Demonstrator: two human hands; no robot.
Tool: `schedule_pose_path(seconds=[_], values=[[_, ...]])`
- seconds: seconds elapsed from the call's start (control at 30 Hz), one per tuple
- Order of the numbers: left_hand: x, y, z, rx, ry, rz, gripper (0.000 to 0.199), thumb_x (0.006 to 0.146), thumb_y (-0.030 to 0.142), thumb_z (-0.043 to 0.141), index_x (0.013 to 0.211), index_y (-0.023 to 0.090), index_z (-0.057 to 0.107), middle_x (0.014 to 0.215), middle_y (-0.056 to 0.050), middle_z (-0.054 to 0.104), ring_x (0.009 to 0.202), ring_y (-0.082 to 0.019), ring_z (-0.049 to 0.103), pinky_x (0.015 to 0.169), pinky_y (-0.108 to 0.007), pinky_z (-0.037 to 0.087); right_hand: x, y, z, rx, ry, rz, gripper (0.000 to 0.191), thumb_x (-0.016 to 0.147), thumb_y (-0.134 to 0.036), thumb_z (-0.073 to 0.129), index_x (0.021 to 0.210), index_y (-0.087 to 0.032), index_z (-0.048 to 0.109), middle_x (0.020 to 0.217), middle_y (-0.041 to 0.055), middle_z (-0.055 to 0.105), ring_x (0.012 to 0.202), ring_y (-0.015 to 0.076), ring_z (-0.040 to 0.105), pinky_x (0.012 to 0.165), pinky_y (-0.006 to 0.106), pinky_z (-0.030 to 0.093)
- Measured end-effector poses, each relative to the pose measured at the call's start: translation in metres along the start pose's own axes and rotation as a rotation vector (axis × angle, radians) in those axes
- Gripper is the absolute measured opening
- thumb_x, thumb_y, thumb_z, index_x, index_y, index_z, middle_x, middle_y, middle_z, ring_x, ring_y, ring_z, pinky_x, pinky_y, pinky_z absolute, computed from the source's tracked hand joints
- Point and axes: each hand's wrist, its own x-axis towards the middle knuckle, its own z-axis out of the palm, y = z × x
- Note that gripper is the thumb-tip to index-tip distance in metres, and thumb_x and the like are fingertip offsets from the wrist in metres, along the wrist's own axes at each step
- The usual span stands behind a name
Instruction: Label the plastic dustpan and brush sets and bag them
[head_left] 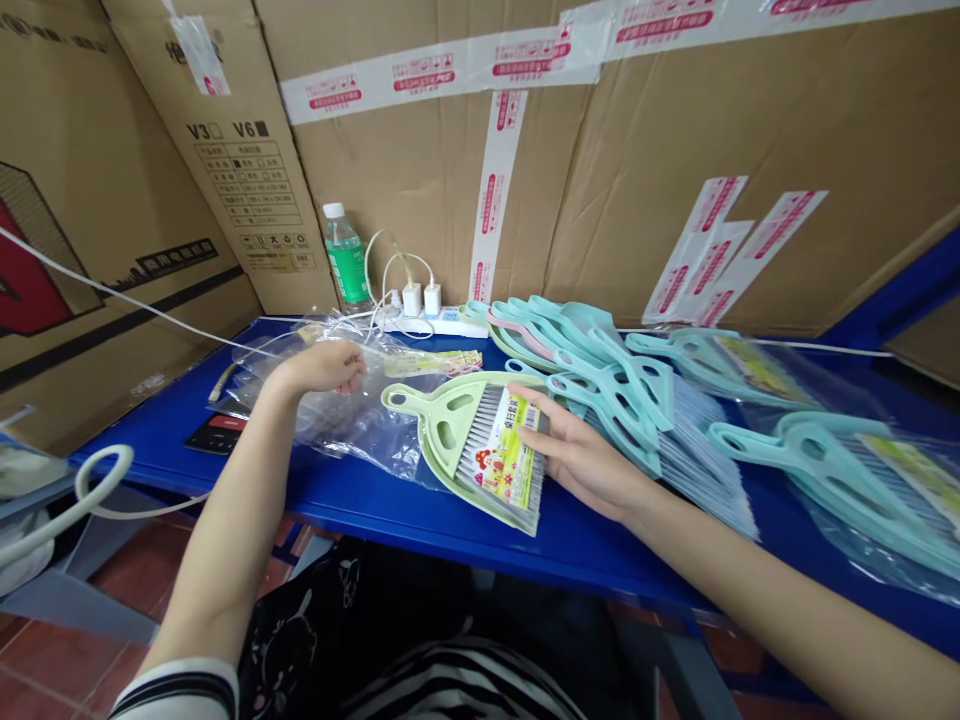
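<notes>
My right hand (581, 450) grips the right edge of a light green dustpan and brush set (441, 425), thumb over its yellow and white printed card (510, 450). The set's handle points left, and its grey bristles lie in the pan. My left hand (326, 366) is over a heap of clear plastic bags (352, 430), its fingers curled inward; whether film is pinched in them is hidden. Just right of that hand lie several printed cards (435, 362).
Turquoise dustpans and brushes (615, 390) are piled behind my right hand, with bagged sets (840, 470) at the right. A green-labelled bottle (346, 260) and a power strip (450, 322) with cables stand at the back. Cardboard (420, 170) walls the blue table. A phone-like dark object (214, 432) lies left.
</notes>
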Motion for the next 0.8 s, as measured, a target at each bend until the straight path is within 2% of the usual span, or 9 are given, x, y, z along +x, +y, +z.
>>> schedule_pose_path(seconds=[0.13,0.27,0.4,0.53,0.63,0.73,0.8], values=[[-0.002,0.004,0.003,-0.201,-0.084,0.140,0.016,0.081,0.025,0.042,0.075,0.019,0.057,0.065,-0.001,0.066,0.059,-0.015,0.065,0.058,-0.024,0.052,0.000,0.000,-0.001,0.011,-0.014,-0.003,0.063,0.084,-0.020,0.064,0.143,-0.031,0.043,0.125,0.0046,0.066,0.115,0.0218,0.062,0.100,0.041,0.049],[-0.001,0.003,0.006,-0.304,-0.137,0.207,0.013,0.079,0.025,0.047,0.082,0.019,0.057,0.067,0.001,0.062,0.056,-0.013,0.064,0.059,-0.025,0.053,0.001,0.003,-0.001,0.017,-0.023,-0.016,0.059,0.086,-0.017,0.062,0.140,-0.030,0.044,0.128,0.0045,0.064,0.116,0.0203,0.061,0.100,0.039,0.049],[0.002,-0.001,0.008,-0.307,-0.188,0.263,0.017,0.074,0.028,0.052,0.088,0.019,0.059,0.073,0.001,0.061,0.055,-0.013,0.063,0.057,-0.026,0.053,0.003,0.006,-0.003,0.025,-0.080,-0.022,0.059,0.087,-0.017,0.061,0.141,-0.030,0.043,0.130,0.0048,0.063,0.117,0.0203,0.060,0.098,0.039,0.051],[0.003,-0.004,0.009,-0.173,-0.181,0.217,0.020,0.075,0.034,0.054,0.088,0.019,0.059,0.071,0.000,0.063,0.055,-0.014,0.062,0.056,-0.026,0.050,0.004,0.009,-0.004,0.031,-0.138,-0.035,0.061,0.087,-0.018,0.061,0.142,-0.033,0.041,0.131,0.0048,0.062,0.118,0.0217,0.060,0.095,0.041,0.053],[0.004,-0.004,0.008,0.063,-0.093,0.117,0.025,0.074,0.038,0.058,0.089,0.018,0.062,0.074,-0.003,0.067,0.069,-0.019,0.065,0.065,-0.028,0.049,0.004,0.009,-0.004,0.030,-0.121,-0.024,0.062,0.087,-0.016,0.059,0.143,-0.032,0.040,0.132,0.0058,0.061,0.117,0.0217,0.060,0.095,0.040,0.053],[0.005,-0.005,0.007,0.212,-0.010,0.100,0.044,0.073,0.044,0.061,0.107,0.016,0.064,0.102,-0.010,0.070,0.096,-0.027,0.065,0.083,-0.033,0.048,0.004,0.008,-0.003,0.029,-0.106,-0.007,0.062,0.087,-0.014,0.057,0.144,-0.031,0.038,0.134,0.0065,0.059,0.116,0.0215,0.061,0.094,0.040,0.053],[0.005,-0.007,0.008,0.263,-0.008,0.115,0.058,0.074,0.047,0.060,0.122,0.015,0.059,0.122,-0.015,0.065,0.114,-0.031,0.059,0.095,-0.037,0.044,0.003,0.007,-0.003,0.028,-0.095,0.006,0.063,0.087,-0.012,0.055,0.145,-0.031,0.037,0.135,0.0066,0.059,0.115,0.0215,0.061,0.095,0.041,0.053]])
